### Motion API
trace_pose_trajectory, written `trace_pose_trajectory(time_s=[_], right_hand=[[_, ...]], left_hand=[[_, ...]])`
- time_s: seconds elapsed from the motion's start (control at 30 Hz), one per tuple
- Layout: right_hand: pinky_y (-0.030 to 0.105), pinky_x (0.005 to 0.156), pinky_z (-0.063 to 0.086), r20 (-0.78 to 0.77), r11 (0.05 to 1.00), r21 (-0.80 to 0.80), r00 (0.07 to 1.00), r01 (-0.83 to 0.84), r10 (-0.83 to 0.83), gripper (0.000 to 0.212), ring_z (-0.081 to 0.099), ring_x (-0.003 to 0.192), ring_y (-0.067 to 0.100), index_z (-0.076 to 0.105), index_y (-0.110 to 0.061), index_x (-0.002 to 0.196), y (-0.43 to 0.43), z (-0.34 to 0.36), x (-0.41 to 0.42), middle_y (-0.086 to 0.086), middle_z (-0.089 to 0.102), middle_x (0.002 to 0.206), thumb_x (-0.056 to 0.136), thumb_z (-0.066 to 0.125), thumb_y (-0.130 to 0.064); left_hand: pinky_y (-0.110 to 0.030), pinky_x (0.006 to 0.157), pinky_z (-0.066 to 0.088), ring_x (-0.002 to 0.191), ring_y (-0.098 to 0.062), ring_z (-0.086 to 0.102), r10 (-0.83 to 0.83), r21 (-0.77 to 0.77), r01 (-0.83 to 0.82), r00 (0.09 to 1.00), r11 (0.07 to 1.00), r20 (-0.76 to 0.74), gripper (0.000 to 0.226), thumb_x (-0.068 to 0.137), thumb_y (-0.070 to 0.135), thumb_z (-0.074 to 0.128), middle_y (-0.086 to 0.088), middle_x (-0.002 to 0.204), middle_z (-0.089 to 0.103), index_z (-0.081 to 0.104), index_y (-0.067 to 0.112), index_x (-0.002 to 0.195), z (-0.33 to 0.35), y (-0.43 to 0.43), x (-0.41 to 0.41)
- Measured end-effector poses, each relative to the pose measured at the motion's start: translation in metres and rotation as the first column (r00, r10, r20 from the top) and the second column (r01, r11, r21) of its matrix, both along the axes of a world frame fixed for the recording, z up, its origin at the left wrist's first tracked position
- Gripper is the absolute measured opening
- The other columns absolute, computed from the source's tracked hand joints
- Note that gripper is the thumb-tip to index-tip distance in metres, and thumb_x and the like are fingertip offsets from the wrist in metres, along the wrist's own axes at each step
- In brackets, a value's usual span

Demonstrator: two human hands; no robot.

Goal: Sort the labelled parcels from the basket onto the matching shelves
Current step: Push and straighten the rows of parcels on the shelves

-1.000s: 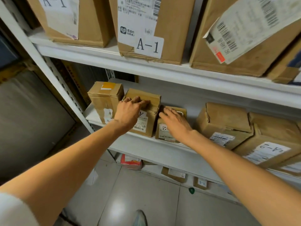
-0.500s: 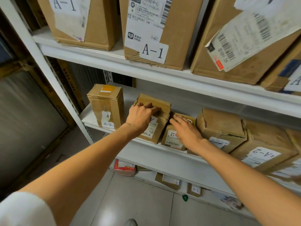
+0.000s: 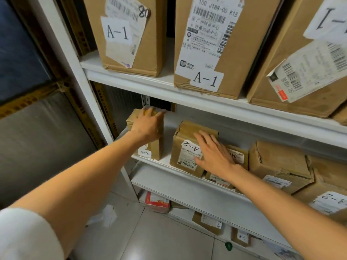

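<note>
Both hands at the A-2 shelf point(image 3: 169, 177), settling parcels that already stand on it.
Left hand point(image 3: 148, 124) lies over the top of the upright A-2 parcel point(image 3: 155, 149) at the shelf's left end; blurred, grip unclear. Right hand point(image 3: 214, 152), fingers spread flat, lies on the next A-2 parcel point(image 3: 183, 156). A-1 boxes point(image 3: 206, 44) stand on the shelf above. Basket out of view, so the remainder can't be judged.

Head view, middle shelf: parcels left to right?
Tall brown cardboard parcel with small A-2 label → squat brown cardboard parcel with upside-down A-2 label → small brown parcel with white barcode label → brown cardboard box with white shipping label → brown box with upside-down A-2 label.
</note>
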State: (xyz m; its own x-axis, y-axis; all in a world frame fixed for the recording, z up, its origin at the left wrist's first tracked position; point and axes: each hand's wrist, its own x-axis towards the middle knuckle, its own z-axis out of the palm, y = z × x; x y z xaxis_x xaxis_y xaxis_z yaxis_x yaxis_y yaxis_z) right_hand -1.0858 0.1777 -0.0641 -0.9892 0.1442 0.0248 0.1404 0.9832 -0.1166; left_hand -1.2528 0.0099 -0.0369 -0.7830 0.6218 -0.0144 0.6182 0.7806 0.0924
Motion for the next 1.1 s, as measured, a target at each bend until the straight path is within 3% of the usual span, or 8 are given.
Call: trace_pose_trajectory(time_s=[0.1,0.23,0.47,0.63,0.73,0.93,1.0,1.1], right_hand=[[0.036,0.117,0.020,0.014,0.999,0.044,1.000,-0.017,0.017,0.075,0.012,0.146,0.024,0.014,-0.015,0.152,-0.007,-0.009,-0.006,0.008,0.011,0.159,0.093,0.059,-0.026],[0.036,0.117,0.021,-0.006,0.998,0.063,1.000,-0.010,0.010,0.076,0.012,0.147,0.024,0.016,-0.013,0.151,-0.006,-0.013,-0.007,0.009,0.012,0.159,0.091,0.061,-0.014],[0.036,0.113,0.030,-0.033,0.996,0.083,0.999,-0.030,0.033,0.081,0.022,0.144,0.023,0.024,-0.015,0.149,-0.002,-0.010,-0.008,0.008,0.021,0.157,0.082,0.066,0.004],[0.035,0.112,0.033,-0.043,0.998,0.060,0.999,-0.028,0.031,0.080,0.023,0.143,0.024,0.027,-0.015,0.147,-0.003,-0.011,-0.009,0.008,0.022,0.156,0.081,0.068,0.002],[0.035,0.111,0.037,-0.039,0.999,0.041,0.999,-0.034,0.036,0.073,0.026,0.142,0.024,0.033,-0.015,0.142,-0.003,-0.008,-0.009,0.008,0.026,0.154,0.080,0.069,0.001],[0.034,0.111,0.034,-0.041,0.998,-0.013,0.997,-0.062,0.062,0.067,0.029,0.140,0.022,0.030,-0.012,0.144,-0.001,0.006,-0.001,0.007,0.027,0.154,0.087,0.065,-0.010],[0.034,0.110,0.035,-0.053,0.997,-0.021,0.996,-0.080,0.079,0.064,0.032,0.138,0.022,0.030,-0.011,0.144,0.000,0.013,0.007,0.008,0.029,0.152,0.089,0.062,-0.013],[0.034,0.102,0.042,-0.072,0.994,-0.018,0.992,-0.103,0.102,0.055,0.042,0.128,0.022,0.035,-0.011,0.139,-0.001,0.024,0.023,0.009,0.039,0.142,0.091,0.059,-0.019]], left_hand=[[-0.068,0.110,0.015,0.145,-0.039,0.004,-0.022,-0.111,0.031,0.996,0.993,0.081,0.093,0.082,0.033,0.072,0.000,0.161,0.006,0.010,0.040,0.150,-0.015,-0.012,-0.012],[-0.064,0.111,0.014,0.146,-0.035,0.006,-0.202,-0.094,0.203,0.979,0.975,0.022,0.091,0.084,0.022,0.070,0.005,0.159,0.016,0.010,0.041,0.150,-0.016,0.008,0.000],[-0.050,0.100,0.041,0.136,-0.033,0.033,-0.106,-0.092,0.093,0.984,0.991,-0.141,0.065,0.096,0.013,0.051,0.002,0.155,0.029,0.022,0.032,0.151,-0.021,0.013,-0.002],[-0.040,0.096,0.045,0.131,-0.029,0.045,-0.096,-0.007,0.096,0.981,0.995,-0.168,0.052,0.100,0.017,0.046,0.002,0.152,0.037,0.033,0.030,0.148,-0.023,0.005,-0.005],[-0.041,0.098,0.045,0.129,-0.029,0.046,-0.130,0.046,0.137,0.983,0.990,-0.131,0.047,0.100,0.019,0.047,0.001,0.149,0.042,0.039,0.028,0.145,-0.020,0.016,0.004],[-0.050,0.107,0.030,0.137,-0.030,0.033,-0.064,-0.051,0.060,0.994,0.997,-0.090,0.069,0.090,0.019,0.064,-0.005,0.149,0.037,0.028,0.023,0.149,-0.007,0.016,0.030],[-0.049,0.108,0.033,0.134,-0.029,0.038,-0.059,-0.052,0.053,0.991,0.997,-0.118,0.069,0.089,0.022,0.064,-0.007,0.146,0.040,0.028,0.023,0.148,0.003,0.014,0.043],[-0.043,0.097,0.043,0.121,-0.029,0.049,-0.037,-0.007,0.036,0.990,0.999,-0.139,0.060,0.089,0.021,0.064,-0.008,0.134,0.050,0.038,0.022,0.143,0.020,0.013,0.074]])
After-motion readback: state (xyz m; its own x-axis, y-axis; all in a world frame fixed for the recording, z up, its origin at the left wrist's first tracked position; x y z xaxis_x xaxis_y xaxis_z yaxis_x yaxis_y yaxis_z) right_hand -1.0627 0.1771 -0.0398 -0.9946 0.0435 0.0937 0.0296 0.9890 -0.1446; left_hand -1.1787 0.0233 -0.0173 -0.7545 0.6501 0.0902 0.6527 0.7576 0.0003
